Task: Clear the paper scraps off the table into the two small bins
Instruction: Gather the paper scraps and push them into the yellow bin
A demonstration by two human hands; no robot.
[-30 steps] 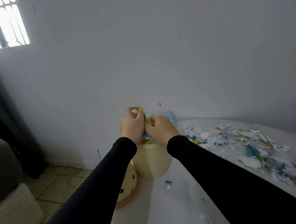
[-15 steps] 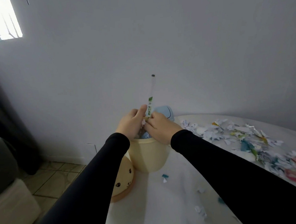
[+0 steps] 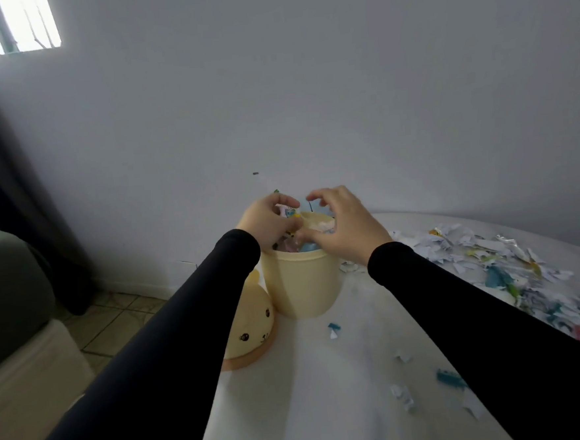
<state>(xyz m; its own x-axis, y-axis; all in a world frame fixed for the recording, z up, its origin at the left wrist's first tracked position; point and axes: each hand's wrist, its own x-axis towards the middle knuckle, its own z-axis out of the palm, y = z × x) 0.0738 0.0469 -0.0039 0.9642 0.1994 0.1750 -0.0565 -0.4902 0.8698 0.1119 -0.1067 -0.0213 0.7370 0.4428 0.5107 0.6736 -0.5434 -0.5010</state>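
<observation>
Paper scraps (image 3: 290, 214) under left hand's (image 3: 268, 221) curled fingers (image 3: 289, 202), over yellow bin (image 3: 301, 281).

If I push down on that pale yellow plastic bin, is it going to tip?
Probably not. The pale yellow plastic bin stands upright on the white table. It narrows toward its base and looks light, so a sideways shove might slide or tip it.

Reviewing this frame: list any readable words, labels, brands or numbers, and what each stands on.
None can be read.
Torn paper scraps on the white table: specks of print, too blurred to read.
Cream dome-shaped lid: a drawn animal face only, no text.
Cream round plastic bin: no marking shows.
</observation>
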